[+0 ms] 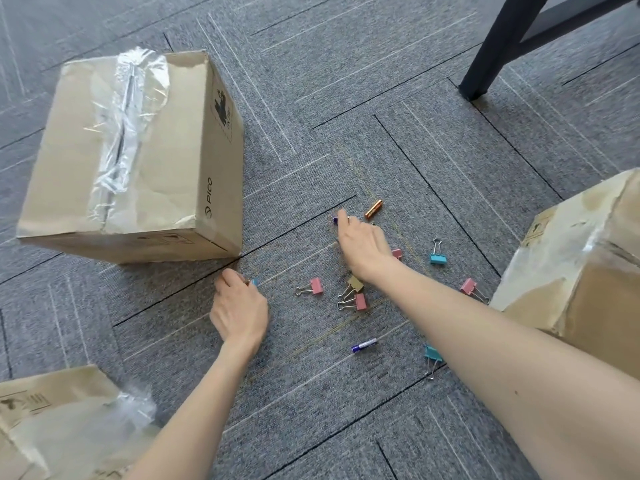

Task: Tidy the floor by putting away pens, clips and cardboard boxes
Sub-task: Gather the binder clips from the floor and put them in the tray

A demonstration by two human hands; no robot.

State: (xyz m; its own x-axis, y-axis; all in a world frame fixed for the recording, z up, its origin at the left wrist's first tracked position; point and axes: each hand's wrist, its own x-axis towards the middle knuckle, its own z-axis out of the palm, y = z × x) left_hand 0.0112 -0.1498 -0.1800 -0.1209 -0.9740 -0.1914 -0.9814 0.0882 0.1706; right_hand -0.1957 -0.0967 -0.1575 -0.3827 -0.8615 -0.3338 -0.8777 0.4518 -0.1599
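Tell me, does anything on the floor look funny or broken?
Yes. Binder clips, like the pink clip, and the orange battery lie scattered over the carpet. The big cardboard box looks battered: its top is dented and its clear tape is crinkled and peeling.

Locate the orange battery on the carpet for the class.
In the head view, the orange battery lies on the grey carpet right of centre, just beyond and right of the right hand, far from the taped cardboard box.
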